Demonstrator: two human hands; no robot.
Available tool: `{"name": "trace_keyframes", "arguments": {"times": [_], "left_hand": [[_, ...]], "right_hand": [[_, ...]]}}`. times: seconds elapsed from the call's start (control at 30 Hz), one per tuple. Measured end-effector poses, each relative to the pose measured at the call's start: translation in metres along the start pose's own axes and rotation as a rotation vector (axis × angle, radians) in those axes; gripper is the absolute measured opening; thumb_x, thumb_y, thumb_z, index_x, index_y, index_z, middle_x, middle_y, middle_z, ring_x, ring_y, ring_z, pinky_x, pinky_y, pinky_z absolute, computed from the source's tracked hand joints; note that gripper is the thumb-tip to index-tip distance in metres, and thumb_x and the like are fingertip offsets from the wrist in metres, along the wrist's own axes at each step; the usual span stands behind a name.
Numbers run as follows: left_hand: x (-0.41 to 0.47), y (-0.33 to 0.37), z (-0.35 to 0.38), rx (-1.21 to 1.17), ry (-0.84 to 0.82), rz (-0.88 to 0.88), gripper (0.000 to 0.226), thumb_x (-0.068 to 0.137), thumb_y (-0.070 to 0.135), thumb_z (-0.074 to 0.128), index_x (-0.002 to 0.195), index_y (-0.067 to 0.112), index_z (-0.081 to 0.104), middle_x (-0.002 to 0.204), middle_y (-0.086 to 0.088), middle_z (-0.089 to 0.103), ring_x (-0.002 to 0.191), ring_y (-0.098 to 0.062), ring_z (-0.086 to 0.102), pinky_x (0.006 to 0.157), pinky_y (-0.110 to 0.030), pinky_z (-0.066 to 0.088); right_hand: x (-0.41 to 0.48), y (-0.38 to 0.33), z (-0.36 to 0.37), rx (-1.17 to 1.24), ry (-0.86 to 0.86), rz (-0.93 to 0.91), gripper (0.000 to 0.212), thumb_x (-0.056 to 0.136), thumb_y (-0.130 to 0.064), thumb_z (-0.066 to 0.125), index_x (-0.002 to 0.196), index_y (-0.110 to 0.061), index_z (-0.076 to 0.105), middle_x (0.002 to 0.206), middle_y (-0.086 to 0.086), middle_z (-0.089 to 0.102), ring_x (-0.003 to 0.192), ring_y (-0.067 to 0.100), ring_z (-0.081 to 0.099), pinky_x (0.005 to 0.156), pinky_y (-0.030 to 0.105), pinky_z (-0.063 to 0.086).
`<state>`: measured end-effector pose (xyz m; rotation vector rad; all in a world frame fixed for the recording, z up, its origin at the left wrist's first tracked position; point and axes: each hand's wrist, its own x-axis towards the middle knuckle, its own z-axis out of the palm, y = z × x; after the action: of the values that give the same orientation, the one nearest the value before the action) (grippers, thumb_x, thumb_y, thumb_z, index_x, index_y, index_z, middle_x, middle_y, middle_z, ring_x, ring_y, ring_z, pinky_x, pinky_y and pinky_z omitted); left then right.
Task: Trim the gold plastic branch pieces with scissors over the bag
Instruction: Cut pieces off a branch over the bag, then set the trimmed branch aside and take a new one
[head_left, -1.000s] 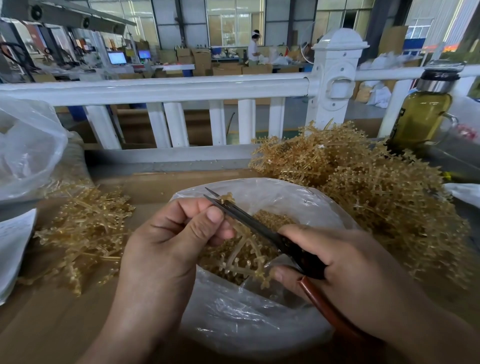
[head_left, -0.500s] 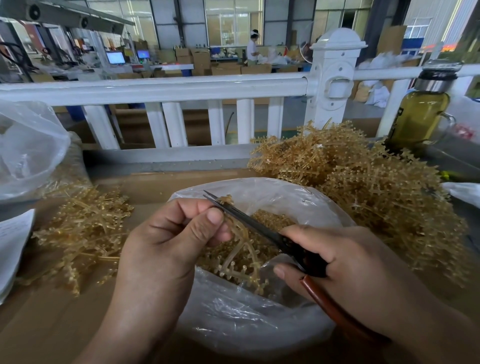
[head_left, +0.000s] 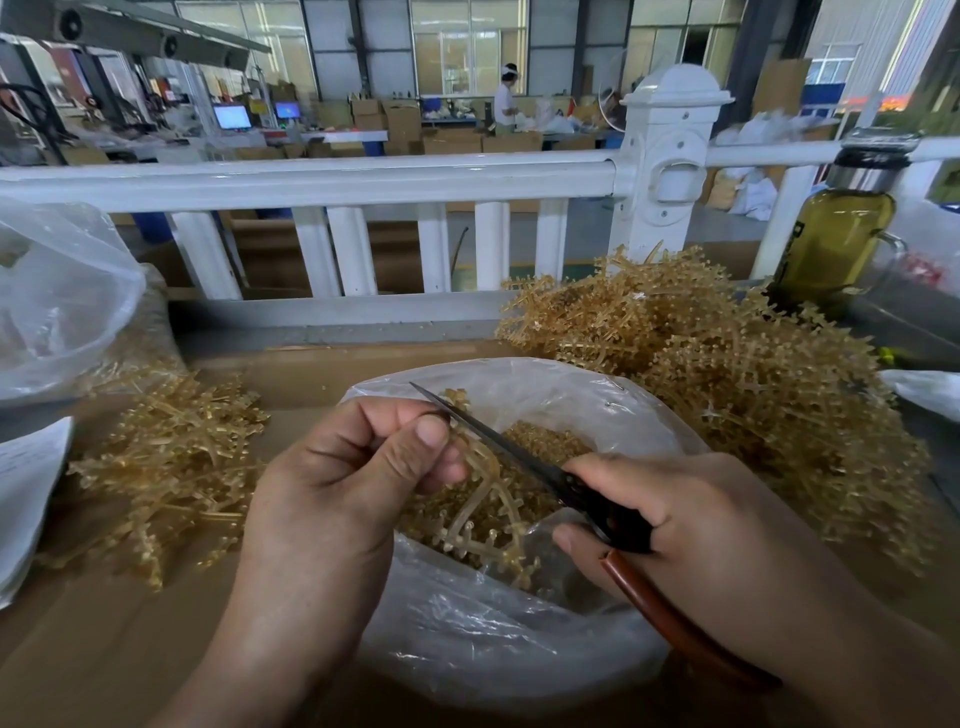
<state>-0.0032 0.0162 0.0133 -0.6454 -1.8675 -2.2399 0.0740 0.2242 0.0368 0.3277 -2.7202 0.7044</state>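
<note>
While the left grip (head_left: 343, 493) pinches the gold branch piece (head_left: 483, 501) over the clear bag (head_left: 519, 654) and the right grip (head_left: 691, 525) clasps the scissors (head_left: 514, 454), snips are best made above its mouth so offcuts drop inside.

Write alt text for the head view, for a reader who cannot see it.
A left hand pinches a gold plastic branch piece over an open clear bag while the right hand grips scissors, blades crossing it. On both sides lie gold branch piles.

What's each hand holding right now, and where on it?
Left hand pinches a gold branch piece at its upper stem; right hand grips the scissors by the handles.
</note>
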Motion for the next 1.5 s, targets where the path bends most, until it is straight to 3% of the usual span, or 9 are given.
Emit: {"name": "trace_keyframes", "arguments": {"times": [0.2, 0.37, 0.47, 0.63, 0.77, 0.97, 1.07, 1.2, 1.5], "left_hand": [[0.004, 0.007, -0.002, -0.124, 0.060, -0.108, 0.012, 0.072, 0.030, 0.083, 0.072, 0.023, 0.074, 0.071, -0.006, 0.069, 0.067, -0.015, 0.065, 0.058, -0.021, 0.053], [0.003, 0.008, -0.003, -0.156, 0.078, -0.166, 0.014, 0.083, 0.029, 0.069, 0.072, 0.022, 0.072, 0.073, -0.009, 0.066, 0.058, -0.013, 0.059, 0.050, -0.020, 0.049], [-0.001, 0.006, 0.002, -0.126, 0.032, -0.169, 0.013, 0.086, 0.029, 0.069, 0.076, 0.021, 0.071, 0.075, -0.010, 0.067, 0.057, -0.015, 0.059, 0.051, -0.022, 0.049], [-0.006, 0.003, 0.009, -0.110, -0.012, -0.178, 0.023, 0.077, 0.035, 0.077, 0.081, 0.013, 0.069, 0.070, -0.014, 0.064, 0.058, -0.021, 0.059, 0.053, -0.027, 0.049], [-0.007, 0.007, 0.017, -0.448, -0.093, -0.273, 0.037, 0.070, 0.036, 0.087, 0.094, 0.014, 0.070, 0.087, -0.008, 0.070, 0.073, -0.018, 0.069, 0.063, -0.029, 0.057], [-0.011, 0.001, 0.025, -0.520, -0.193, -0.488, 0.070, 0.043, 0.040, 0.100, 0.098, 0.007, 0.073, 0.099, -0.017, 0.072, 0.089, -0.026, 0.073, 0.067, -0.029, 0.060], [-0.017, 0.001, 0.031, -0.403, -0.288, -0.448, 0.048, 0.050, 0.043, 0.097, 0.082, 0.013, 0.077, 0.086, -0.014, 0.074, 0.080, -0.022, 0.072, 0.059, -0.025, 0.056], [-0.019, -0.001, 0.036, -0.326, -0.179, -0.348, 0.020, 0.064, 0.028, 0.086, 0.070, 0.016, 0.072, 0.074, -0.015, 0.068, 0.072, -0.027, 0.066, 0.059, -0.033, 0.051], [-0.002, 0.004, 0.020, -0.433, 0.036, -0.297, 0.014, 0.079, 0.021, 0.066, 0.065, 0.024, 0.066, 0.072, -0.003, 0.067, 0.072, -0.019, 0.074, 0.053, -0.025, 0.056]], "right_hand": [[0.000, 0.009, 0.005, 0.128, -0.025, 0.010, 0.041, 0.081, -0.069, 0.058, 0.096, -0.032, 0.066, 0.068, -0.011, 0.063, 0.057, 0.005, 0.060, 0.048, 0.013, 0.037], [-0.002, 0.003, 0.010, 0.637, 0.086, 0.110, 0.046, 0.073, -0.076, 0.066, 0.109, -0.046, 0.067, 0.076, -0.003, 0.072, 0.058, 0.013, 0.070, 0.051, 0.023, 0.054], [-0.001, -0.008, 0.019, 0.919, 0.069, 0.157, 0.040, 0.075, -0.059, 0.077, 0.109, -0.040, 0.069, 0.078, 0.008, 0.074, 0.063, 0.029, 0.073, 0.054, 0.038, 0.059], [0.001, -0.013, 0.026, 1.082, 0.027, 0.212, 0.031, 0.077, -0.030, 0.081, 0.106, -0.036, 0.070, 0.083, 0.005, 0.073, 0.071, 0.042, 0.072, 0.060, 0.043, 0.062], [0.000, -0.011, 0.030, 1.171, 0.139, 0.194, 0.030, 0.082, -0.021, 0.080, 0.108, -0.030, 0.069, 0.079, -0.001, 0.069, 0.062, 0.028, 0.069, 0.057, 0.033, 0.057], [0.006, -0.005, 0.032, 1.225, 0.436, 0.117, 0.030, 0.082, -0.015, 0.078, 0.107, -0.027, 0.068, 0.079, -0.003, 0.067, 0.059, 0.022, 0.067, 0.056, 0.035, 0.056], [0.005, -0.005, 0.033, 1.201, 0.453, 0.102, 0.029, 0.083, -0.012, 0.078, 0.106, -0.028, 0.068, 0.079, -0.005, 0.068, 0.062, 0.016, 0.068, 0.057, 0.029, 0.056], [0.003, -0.006, 0.034, 1.004, 0.416, 0.131, 0.034, 0.076, -0.033, 0.079, 0.107, -0.035, 0.067, 0.083, -0.001, 0.069, 0.063, 0.023, 0.071, 0.056, 0.033, 0.057], [0.001, -0.002, 0.011, 0.713, 0.233, 0.180, 0.037, 0.071, -0.065, 0.072, 0.106, -0.055, 0.064, 0.072, -0.006, 0.066, 0.056, 0.004, 0.065, 0.051, 0.017, 0.050]]}}
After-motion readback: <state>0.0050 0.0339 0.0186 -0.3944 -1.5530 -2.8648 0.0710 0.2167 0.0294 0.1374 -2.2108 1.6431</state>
